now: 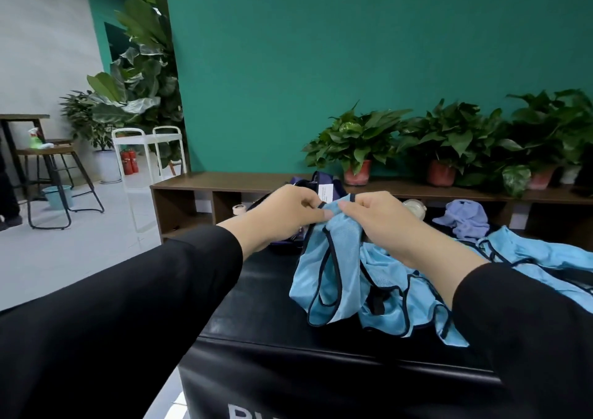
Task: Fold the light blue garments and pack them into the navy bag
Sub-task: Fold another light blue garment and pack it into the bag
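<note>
A light blue mesh garment with navy trim [333, 277] hangs over a black padded bench [256, 293]. My left hand [282, 213] and my right hand [382, 222] both pinch its top edge, close together, lifting it above the bench. More light blue garments [539, 255] lie crumpled to the right on the bench. The navy bag [321, 184] sits just behind my hands, mostly hidden by them, with a white tag showing.
A lilac cloth [465, 219] lies behind the garments. A low wooden shelf [231, 181] along the green wall carries several potted plants [356, 149]. A white cart [147, 149], stools and a bucket stand on the floor to the left.
</note>
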